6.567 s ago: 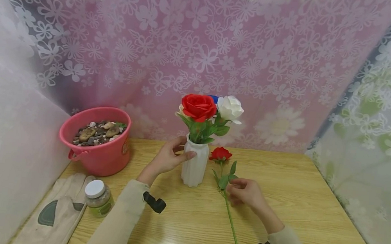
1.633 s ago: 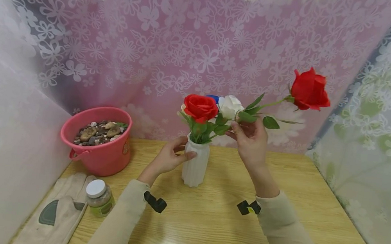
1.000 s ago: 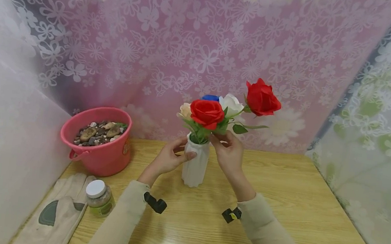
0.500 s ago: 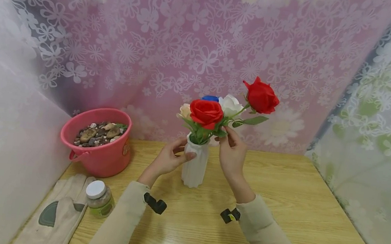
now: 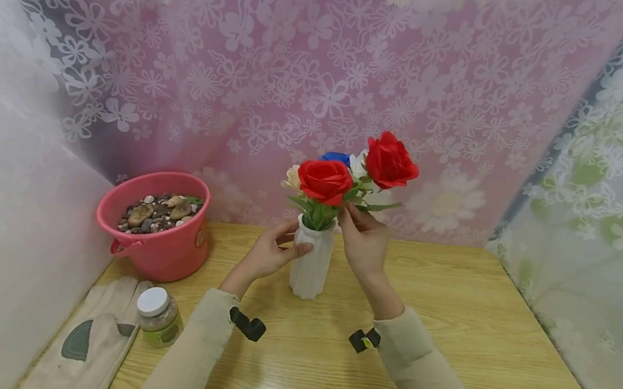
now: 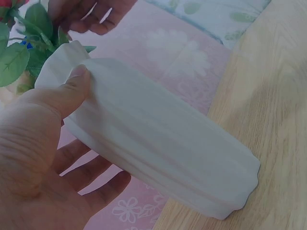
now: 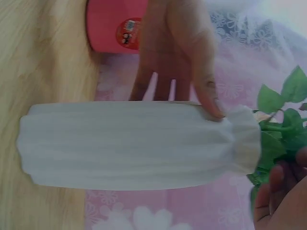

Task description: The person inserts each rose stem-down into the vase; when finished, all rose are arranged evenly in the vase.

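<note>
A white ribbed vase (image 5: 310, 269) stands upright on the table, holding a red rose (image 5: 325, 182), a blue flower (image 5: 336, 157), a white rose (image 5: 357, 164) and a cream flower (image 5: 293, 177). My left hand (image 5: 269, 253) grips the vase near its neck, thumb in front, as the left wrist view also shows. Just right of the vase mouth, my right hand (image 5: 365, 243) pinches the stem of a second red rose (image 5: 390, 161), whose bloom leans to the right. The stem's lower end is hidden behind leaves and fingers. In the right wrist view, my right fingers (image 7: 278, 191) touch green leaves beside the rim.
At the left stands a pink bucket (image 5: 150, 254) filled with pebbles. In front of it are a clear jar (image 5: 158, 324) with a white lid and a folded beige cloth (image 5: 97, 337). A pink flowered curtain (image 5: 276, 91) hangs behind the wooden table (image 5: 295, 368).
My right hand picked up the second red rose from the table and brought it to the vase mouth. Its bloom has since moved left and slightly lower. My left hand stayed on the vase.
</note>
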### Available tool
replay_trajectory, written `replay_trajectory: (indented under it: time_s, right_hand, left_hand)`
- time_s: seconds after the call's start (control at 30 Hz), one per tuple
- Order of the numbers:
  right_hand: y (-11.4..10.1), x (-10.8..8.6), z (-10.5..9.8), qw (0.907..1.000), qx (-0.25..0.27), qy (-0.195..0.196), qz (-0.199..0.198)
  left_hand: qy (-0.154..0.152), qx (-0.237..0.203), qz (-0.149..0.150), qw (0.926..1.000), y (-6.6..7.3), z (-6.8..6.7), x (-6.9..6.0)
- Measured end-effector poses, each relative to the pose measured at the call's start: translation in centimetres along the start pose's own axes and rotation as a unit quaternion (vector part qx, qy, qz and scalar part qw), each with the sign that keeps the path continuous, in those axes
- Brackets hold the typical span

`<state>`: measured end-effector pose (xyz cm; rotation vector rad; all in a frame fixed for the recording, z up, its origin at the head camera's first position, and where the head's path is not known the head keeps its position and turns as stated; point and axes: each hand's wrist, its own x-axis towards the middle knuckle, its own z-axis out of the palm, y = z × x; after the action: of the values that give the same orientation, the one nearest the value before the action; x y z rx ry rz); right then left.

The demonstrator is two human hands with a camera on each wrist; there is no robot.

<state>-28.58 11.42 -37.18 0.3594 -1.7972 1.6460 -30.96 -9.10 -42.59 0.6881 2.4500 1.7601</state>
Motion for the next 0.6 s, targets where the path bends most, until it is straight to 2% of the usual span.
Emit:
replay_trajectory:
  time_s: [0.17, 0.4, 0.6]
  right_hand:
    - [1.3, -0.8, 0.2, 0.9964, -0.068, -0.049, -0.009]
    - [1.3, -0.9, 0.4, 0.9930, -0.093, -0.053, -0.051]
    - [1.9, -1.1, 0.2, 0.9927, -0.096, -0.049, -0.054]
  left_hand:
    - [-0.005, -0.009, -0.004, 0.9999, 0.1, 0.0, -0.1]
    - [-0.003, -0.002, -0.003, 1.0000, 0.1, -0.1, 0.0]
    - [-0.007, -0.012, -0.003, 0.9999, -0.1, -0.1, 0.0]
